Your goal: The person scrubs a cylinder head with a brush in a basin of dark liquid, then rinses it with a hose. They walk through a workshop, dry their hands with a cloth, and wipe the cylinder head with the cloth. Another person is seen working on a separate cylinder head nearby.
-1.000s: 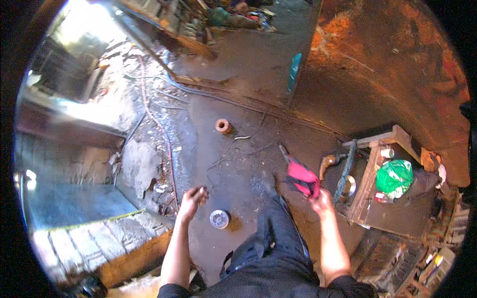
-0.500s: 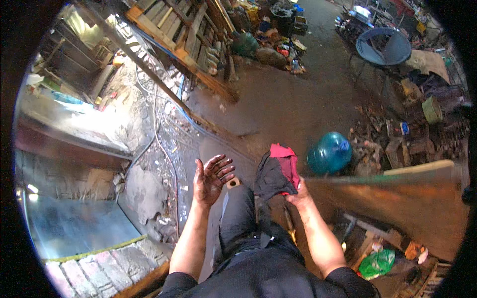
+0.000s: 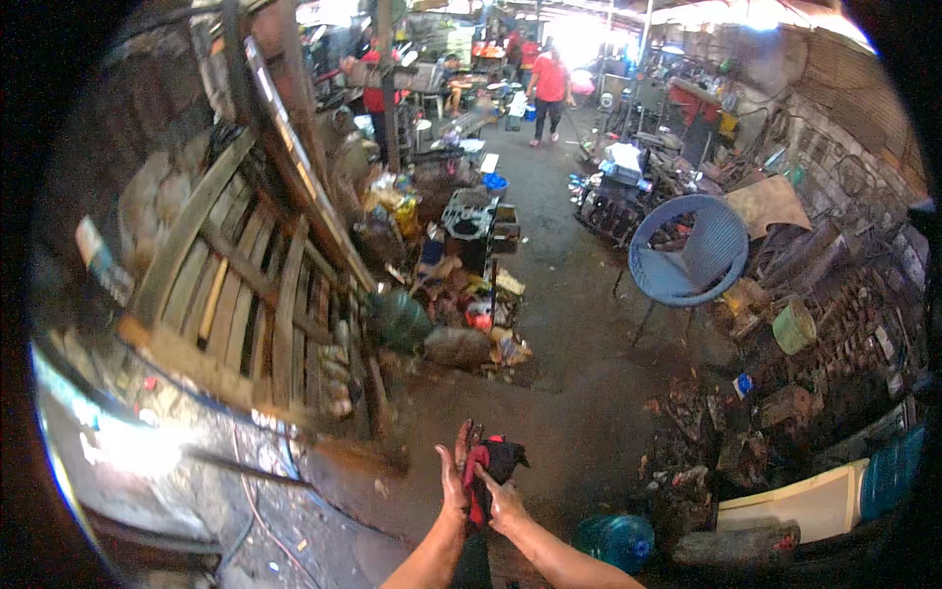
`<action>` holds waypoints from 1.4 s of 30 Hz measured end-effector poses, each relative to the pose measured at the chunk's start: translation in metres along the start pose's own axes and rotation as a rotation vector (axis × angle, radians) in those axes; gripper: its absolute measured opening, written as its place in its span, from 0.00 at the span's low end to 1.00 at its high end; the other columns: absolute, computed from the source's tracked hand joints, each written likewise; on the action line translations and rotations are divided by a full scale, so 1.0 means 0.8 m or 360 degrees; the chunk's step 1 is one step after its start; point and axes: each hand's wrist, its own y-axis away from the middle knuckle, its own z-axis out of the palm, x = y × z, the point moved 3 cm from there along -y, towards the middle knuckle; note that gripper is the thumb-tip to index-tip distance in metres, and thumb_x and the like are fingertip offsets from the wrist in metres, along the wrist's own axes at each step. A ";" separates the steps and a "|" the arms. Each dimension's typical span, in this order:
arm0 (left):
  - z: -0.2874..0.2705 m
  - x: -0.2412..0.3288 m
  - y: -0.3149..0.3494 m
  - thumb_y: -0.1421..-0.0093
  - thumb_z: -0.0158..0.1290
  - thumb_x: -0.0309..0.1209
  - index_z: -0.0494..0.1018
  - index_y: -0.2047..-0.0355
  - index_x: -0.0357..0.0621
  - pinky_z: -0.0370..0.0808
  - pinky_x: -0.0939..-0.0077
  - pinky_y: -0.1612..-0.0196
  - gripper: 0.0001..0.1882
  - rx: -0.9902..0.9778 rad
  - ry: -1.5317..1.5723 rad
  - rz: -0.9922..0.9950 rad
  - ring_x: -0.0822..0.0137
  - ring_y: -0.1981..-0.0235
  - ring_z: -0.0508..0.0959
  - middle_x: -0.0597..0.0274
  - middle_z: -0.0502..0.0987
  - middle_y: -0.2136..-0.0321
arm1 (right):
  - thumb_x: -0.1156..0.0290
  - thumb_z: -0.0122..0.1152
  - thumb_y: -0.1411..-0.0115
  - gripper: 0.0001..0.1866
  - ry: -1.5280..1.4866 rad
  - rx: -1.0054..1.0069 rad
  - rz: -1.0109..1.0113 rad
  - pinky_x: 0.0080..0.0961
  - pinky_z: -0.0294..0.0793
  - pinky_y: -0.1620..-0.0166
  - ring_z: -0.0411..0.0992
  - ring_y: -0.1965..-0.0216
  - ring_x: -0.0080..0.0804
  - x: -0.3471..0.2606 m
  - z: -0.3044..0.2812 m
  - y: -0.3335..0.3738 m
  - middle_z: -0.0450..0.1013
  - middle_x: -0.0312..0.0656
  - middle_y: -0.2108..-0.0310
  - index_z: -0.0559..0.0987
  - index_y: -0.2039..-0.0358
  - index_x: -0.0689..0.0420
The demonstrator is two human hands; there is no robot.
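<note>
- While my right hand (image 3: pixel 506 504) grasps a red-and-black cloth (image 3: pixel 507 455), thumb laid on it, my left hand (image 3: pixel 452 483) rests flat against its side, fingers straight and unclenched; the cloth is between my two palms, near me in the middle of the scene.
- Near right, just beside my forearm, a teal bottle (image 3: pixel 613 542) lies on the floor, with a pale panel (image 3: pixel 797 501) farther right.
- Left, a slatted wooden pallet (image 3: pixel 288 306) stands tilted; nearer, a dark bar (image 3: pixel 245 465) crosses the bright ground.
- Farther on, a grey-brown sack (image 3: pixel 457 348) and mixed litter crowd the left edge of the walkway (image 3: pixel 569 294), a metal casing (image 3: pixel 469 224) behind them.
- Right, a round blue chair (image 3: pixel 699 257) borders the walkway — a green bucket (image 3: pixel 794 328) and piled scrap sit right of it.
- Far off, a person in a red shirt (image 3: pixel 549 80) is in the walkway itself.
</note>
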 end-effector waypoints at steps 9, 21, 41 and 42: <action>0.202 0.048 -0.172 0.43 0.27 0.71 0.39 0.31 0.48 0.38 0.59 0.32 0.50 -0.0250 -0.0277 -0.0311 0.55 0.31 0.40 0.52 0.36 0.31 | 0.64 0.63 0.42 0.24 0.0359 0.0686 -0.0207 0.35 0.70 0.50 0.70 0.53 0.33 -0.162 -0.127 -0.146 0.68 0.44 0.49 0.71 0.48 0.62; 0.405 0.029 -0.429 0.49 0.44 0.71 0.62 0.39 0.61 0.58 0.29 0.43 0.43 -0.0741 0.0615 -0.0853 0.46 0.37 0.56 0.69 0.55 0.36 | 0.40 0.56 0.44 0.33 -0.0969 0.0647 0.0354 0.30 0.75 0.58 0.75 0.60 0.35 -0.410 -0.443 -0.250 0.75 0.40 0.57 0.72 0.47 0.53; 0.450 0.027 -0.837 0.43 0.35 0.69 0.53 0.35 0.51 0.76 0.60 0.56 0.45 -0.0702 0.0125 -0.0846 0.61 0.41 0.66 0.66 0.57 0.36 | 0.64 0.67 0.46 0.19 -0.0608 0.0319 0.0273 0.18 0.73 0.67 0.75 0.67 0.24 -0.508 -0.498 -0.690 0.75 0.35 0.62 0.75 0.57 0.59; 0.454 0.023 -0.859 0.43 0.35 0.70 0.54 0.35 0.51 0.75 0.60 0.54 0.46 -0.0607 0.0041 -0.0829 0.62 0.43 0.67 0.66 0.57 0.36 | 0.63 0.65 0.45 0.19 -0.0425 0.0506 0.0262 0.19 0.74 0.66 0.75 0.66 0.25 -0.510 -0.510 -0.707 0.75 0.36 0.62 0.75 0.56 0.57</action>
